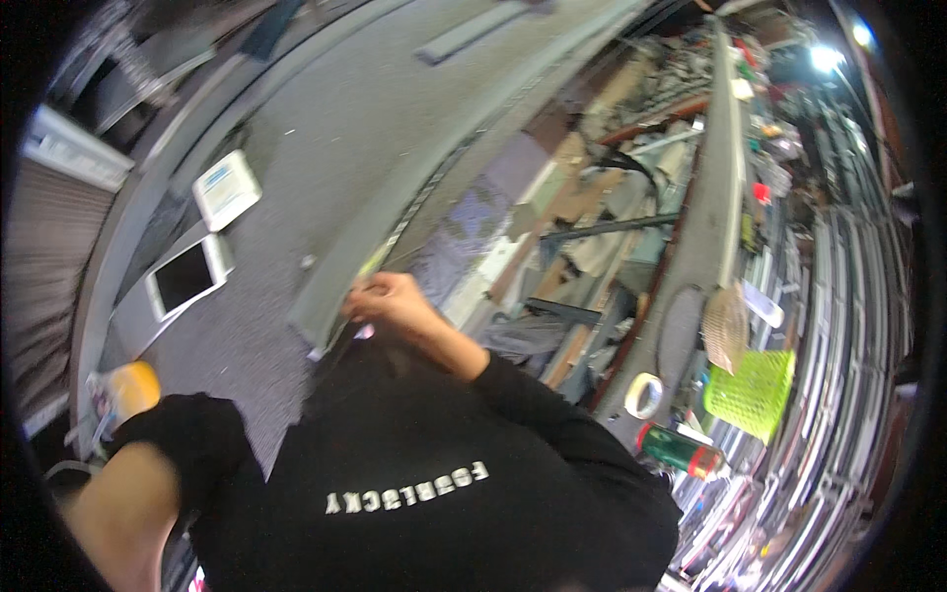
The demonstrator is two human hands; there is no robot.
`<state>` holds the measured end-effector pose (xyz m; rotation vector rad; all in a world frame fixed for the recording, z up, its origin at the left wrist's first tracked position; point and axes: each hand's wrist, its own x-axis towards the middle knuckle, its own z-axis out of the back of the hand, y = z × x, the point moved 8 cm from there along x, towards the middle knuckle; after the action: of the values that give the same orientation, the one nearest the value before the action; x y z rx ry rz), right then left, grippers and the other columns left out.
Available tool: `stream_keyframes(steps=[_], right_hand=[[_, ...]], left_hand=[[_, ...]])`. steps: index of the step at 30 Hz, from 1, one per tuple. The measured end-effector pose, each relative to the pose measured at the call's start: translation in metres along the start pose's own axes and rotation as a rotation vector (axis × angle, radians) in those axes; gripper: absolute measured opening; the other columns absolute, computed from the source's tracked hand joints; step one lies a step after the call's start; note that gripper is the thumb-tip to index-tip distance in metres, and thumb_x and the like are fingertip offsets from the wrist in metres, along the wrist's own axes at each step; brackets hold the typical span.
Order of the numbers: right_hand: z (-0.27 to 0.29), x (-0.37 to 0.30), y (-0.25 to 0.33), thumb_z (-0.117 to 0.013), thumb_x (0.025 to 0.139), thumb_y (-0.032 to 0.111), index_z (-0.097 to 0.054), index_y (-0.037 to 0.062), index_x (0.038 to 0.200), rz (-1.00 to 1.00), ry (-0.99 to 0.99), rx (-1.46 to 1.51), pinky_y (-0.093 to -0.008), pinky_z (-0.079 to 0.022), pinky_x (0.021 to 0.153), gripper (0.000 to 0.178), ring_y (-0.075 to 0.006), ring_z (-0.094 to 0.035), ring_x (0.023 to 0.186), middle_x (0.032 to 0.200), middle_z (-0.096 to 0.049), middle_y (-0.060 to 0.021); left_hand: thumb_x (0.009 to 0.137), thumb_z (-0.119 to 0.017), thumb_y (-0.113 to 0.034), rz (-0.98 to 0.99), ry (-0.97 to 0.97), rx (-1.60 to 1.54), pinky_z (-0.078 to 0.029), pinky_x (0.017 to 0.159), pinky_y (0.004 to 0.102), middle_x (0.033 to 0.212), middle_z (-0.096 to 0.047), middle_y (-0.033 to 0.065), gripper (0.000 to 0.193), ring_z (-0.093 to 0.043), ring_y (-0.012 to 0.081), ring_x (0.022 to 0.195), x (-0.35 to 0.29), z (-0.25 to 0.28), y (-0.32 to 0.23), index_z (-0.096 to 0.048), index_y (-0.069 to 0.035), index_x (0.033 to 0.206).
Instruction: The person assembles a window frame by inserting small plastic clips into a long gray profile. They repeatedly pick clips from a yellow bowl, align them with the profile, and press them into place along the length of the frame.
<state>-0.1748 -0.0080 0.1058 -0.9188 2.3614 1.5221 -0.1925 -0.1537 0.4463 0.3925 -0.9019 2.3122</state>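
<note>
My right hand (390, 304) is closed in a pinch at the near end of a long grey strip (340, 279), by the edge of the grey-covered work surface (296, 212). What lies between its fingertips is too small and blurred to make out. A thin pale, yellowish line (395, 235) runs away from the fingers along the strip's edge. My left forearm (128, 508) shows at the lower left, below a black sleeve. The left hand itself is out of view.
A white-framed device with a dark screen (185, 277) and a white tray-like item (228, 189) lie on the left. Offcuts (592, 237) fill the space right of the surface. Beyond stand a tape roll (643, 395), a green basket (750, 395), a green bottle (679, 451) and long metal profiles (838, 326).
</note>
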Motion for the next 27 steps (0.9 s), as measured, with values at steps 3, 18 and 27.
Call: stream_keyframes(steps=[3,18,27], right_hand=[[0.003,0.0,0.0,-0.074,0.088,0.011,-0.066,-0.006,0.106,-0.051,-0.042,-0.015,-0.0292,-0.056,0.072,0.025,-0.0176,-0.069,0.082,0.096,-0.072,-0.0122],[0.001,-0.014,0.006,-0.071,0.092,0.011,-0.062,-0.0026,0.106,-0.107,0.02,0.186,-0.0294,-0.057,0.079,0.021,-0.0148,-0.068,0.085,0.093,-0.067,-0.0057],[-0.003,-0.015,0.015,-0.069,0.095,0.015,-0.06,-0.0004,0.104,0.075,0.003,-0.088,-0.025,-0.054,0.075,0.02,-0.0109,-0.065,0.082,0.091,-0.067,-0.0045]], left_hand=[[0.094,-0.061,-0.032,0.272,0.127,0.015,-0.054,0.074,0.0401,0.101,-0.067,0.0153,0.029,-0.067,0.0349,0.09,-0.026,-0.056,0.048,-0.062,-0.005,0.104],[0.092,-0.064,-0.034,0.336,0.349,-0.172,-0.049,0.06,0.0441,0.078,-0.064,0.0128,0.029,-0.063,0.0367,0.073,-0.108,-0.185,0.097,-0.06,-0.006,0.086],[0.088,-0.068,-0.035,0.354,0.383,-0.292,-0.048,0.06,0.0404,0.075,-0.065,0.0093,0.026,-0.066,0.0303,0.072,-0.11,-0.199,0.098,-0.065,-0.009,0.085]])
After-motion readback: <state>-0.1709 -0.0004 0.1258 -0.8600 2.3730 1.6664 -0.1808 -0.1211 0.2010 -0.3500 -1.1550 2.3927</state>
